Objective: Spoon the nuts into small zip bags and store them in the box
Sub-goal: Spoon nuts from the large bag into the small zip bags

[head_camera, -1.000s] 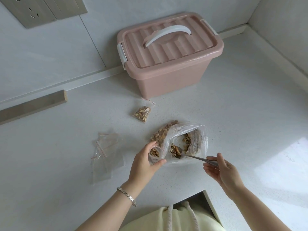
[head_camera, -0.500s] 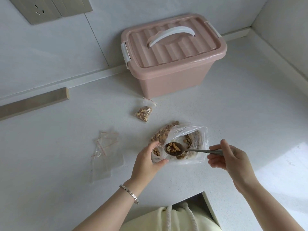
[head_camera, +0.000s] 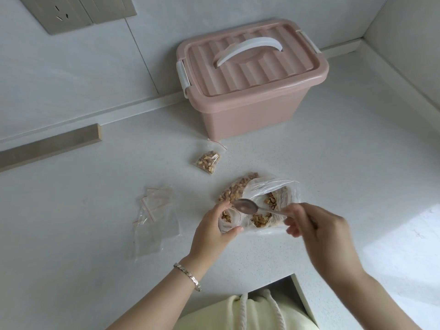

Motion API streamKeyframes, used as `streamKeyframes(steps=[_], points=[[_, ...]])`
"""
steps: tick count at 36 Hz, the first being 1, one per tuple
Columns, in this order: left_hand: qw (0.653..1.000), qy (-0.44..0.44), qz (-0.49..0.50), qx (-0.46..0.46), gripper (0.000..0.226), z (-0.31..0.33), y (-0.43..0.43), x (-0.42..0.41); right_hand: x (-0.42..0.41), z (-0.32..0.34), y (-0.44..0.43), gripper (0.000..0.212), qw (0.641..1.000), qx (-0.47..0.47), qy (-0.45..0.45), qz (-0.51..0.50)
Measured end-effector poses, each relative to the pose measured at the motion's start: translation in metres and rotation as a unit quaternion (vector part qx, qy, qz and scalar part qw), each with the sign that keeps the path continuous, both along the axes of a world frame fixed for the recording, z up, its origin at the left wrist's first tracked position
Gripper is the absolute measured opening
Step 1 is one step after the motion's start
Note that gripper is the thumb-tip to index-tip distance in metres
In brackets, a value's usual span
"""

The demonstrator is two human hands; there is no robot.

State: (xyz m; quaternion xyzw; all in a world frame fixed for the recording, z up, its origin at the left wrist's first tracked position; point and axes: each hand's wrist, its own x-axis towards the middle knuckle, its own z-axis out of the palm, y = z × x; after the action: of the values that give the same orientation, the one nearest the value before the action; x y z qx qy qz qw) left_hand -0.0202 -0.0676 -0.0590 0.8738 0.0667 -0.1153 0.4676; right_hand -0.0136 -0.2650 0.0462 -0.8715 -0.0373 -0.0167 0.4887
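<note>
White counter (head_camera: pixel 357 175) holds the lidded box (head_camera: pixel 252 75) at the back and the big nut bag (head_camera: pixel 269 198) near you; your left hand (head_camera: pixel 209 232) grips a part-filled small zip bag (head_camera: pixel 228 219), your right hand (head_camera: pixel 316 225) pinches the empty spoon (head_camera: pixel 245 207) at its mouth, so I judge another scoop comes next.

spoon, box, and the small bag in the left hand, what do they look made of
Spoon: metal, probably steel; grey and glossy, catching the light.
Box: plastic by the look; matte pink, with moulded ribs on top.
Small bag: thin clear plastic film; crinkled, with nuts showing through.
</note>
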Motion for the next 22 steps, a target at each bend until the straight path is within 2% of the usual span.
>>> streamKeyframes(steps=[3,10,13,16,18,22], points=[[1.0,0.003,0.003,-0.008,0.059,0.0,0.001,-0.001,0.0,0.001,-0.016,0.024,0.996,0.042,0.029,-0.079],[1.0,0.0,-0.003,-0.004,0.062,0.002,0.0,-0.001,0.004,-0.041,-0.045,0.023,0.985,0.026,0.095,-0.138],[1.0,0.0,-0.006,-0.001,0.062,0.002,0.0,-0.001,0.009,-0.047,-0.045,0.019,0.99,0.005,0.092,-0.104],[1.0,-0.001,-0.009,0.001,0.062,0.003,0.001,-0.002,0.015,-0.046,-0.045,0.031,0.994,-0.038,0.096,-0.038],[1.0,-0.002,-0.011,0.002,0.061,0.004,0.001,-0.002,0.019,-0.048,-0.045,0.03,0.992,-0.073,0.105,-0.003],[1.0,-0.005,-0.011,0.0,0.061,0.004,0.0,-0.003,0.021,-0.056,-0.039,0.024,0.986,-0.049,0.157,-0.01]])
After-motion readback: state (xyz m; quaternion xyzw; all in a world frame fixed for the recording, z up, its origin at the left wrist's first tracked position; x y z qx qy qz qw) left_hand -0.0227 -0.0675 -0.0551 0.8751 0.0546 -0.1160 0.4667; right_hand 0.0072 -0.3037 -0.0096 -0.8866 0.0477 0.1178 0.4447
